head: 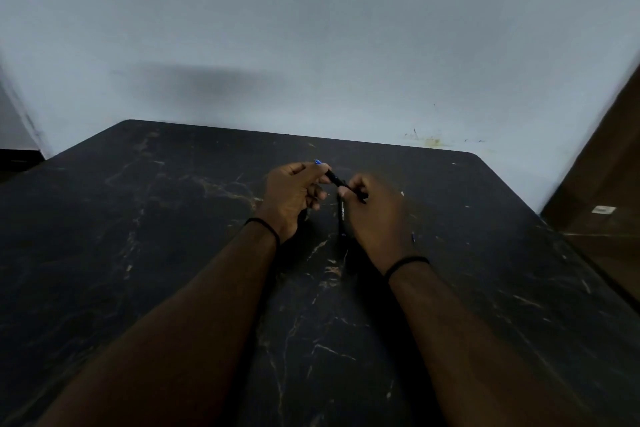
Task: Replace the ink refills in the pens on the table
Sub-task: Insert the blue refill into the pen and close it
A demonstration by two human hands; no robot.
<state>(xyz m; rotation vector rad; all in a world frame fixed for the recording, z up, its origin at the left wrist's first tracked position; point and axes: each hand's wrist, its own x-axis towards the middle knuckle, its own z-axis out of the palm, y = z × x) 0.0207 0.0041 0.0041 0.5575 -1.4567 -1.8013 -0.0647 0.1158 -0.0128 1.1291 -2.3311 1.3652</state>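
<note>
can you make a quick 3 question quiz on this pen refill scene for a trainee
1. True or false: both hands grip the same black pen.
2. Which hand is nearer the pen's blue end? A) left hand B) right hand
3. Fill in: a second pen lies on the dark marbled ____ below the hands.

Key: 1 true; 2 A; 3 table.

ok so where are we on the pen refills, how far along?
Nothing on show proves a finished pen. In hand: both hands hold one black pen above the table, the left hand at its blue-tipped end, the right hand at the other, as if twisting it apart or together; I can't tell which. Left: another black pen lies on the table beneath the hands. The dim light hides smaller parts.
</note>
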